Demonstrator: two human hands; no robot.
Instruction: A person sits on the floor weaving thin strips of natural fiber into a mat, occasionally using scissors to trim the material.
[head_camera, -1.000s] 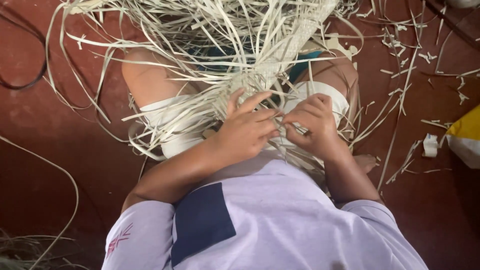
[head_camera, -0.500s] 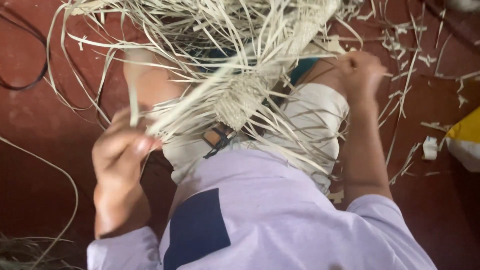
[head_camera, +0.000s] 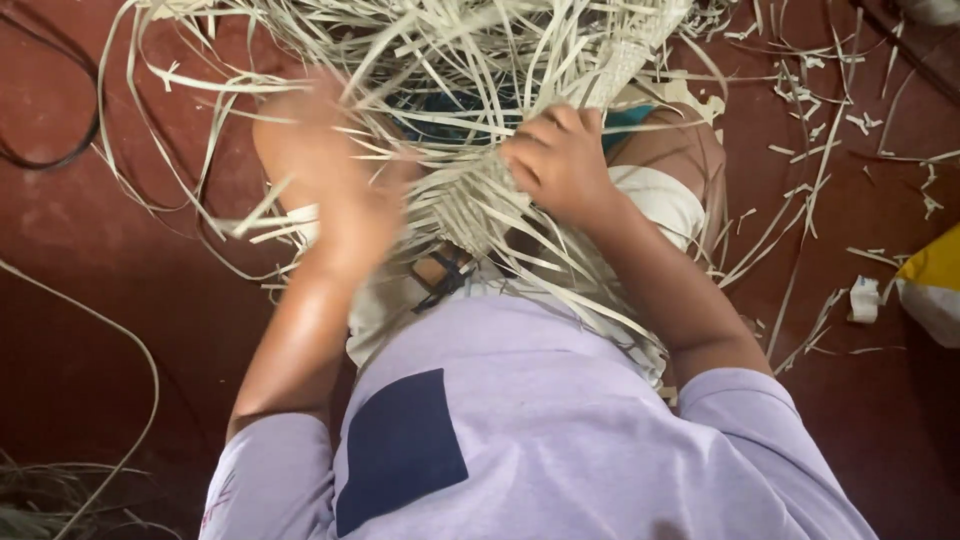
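While the woven piece (head_camera: 480, 200) lies across the lap, near the middle of the scene, I list what is at hand. Right hand (head_camera: 560, 160): fingers curled and pressed together, clamped on the woven part where the loose strips (head_camera: 420, 60) fan out far and left. Left hand (head_camera: 350, 200): blurred, set among the strips just left of the weave; whether it pinches a strip or lies spread I cannot tell. Shirt (head_camera: 540, 430): lilac, dark pocket, nearest the camera. Floor (head_camera: 100, 250): dark red, with cut scraps (head_camera: 860, 120) scattered far right, a black cable (head_camera: 60, 150) far left, a yellow and white object (head_camera: 935, 285) at the right edge. To do this step well, I judge the right hand should hold the finished weave firm so it does not slacken, while the left takes one strip only, keeps it flat and untwisted, and draws it snug against its neighbour. The tangle is the risk: a strip pulled from beneath others may kink or split.
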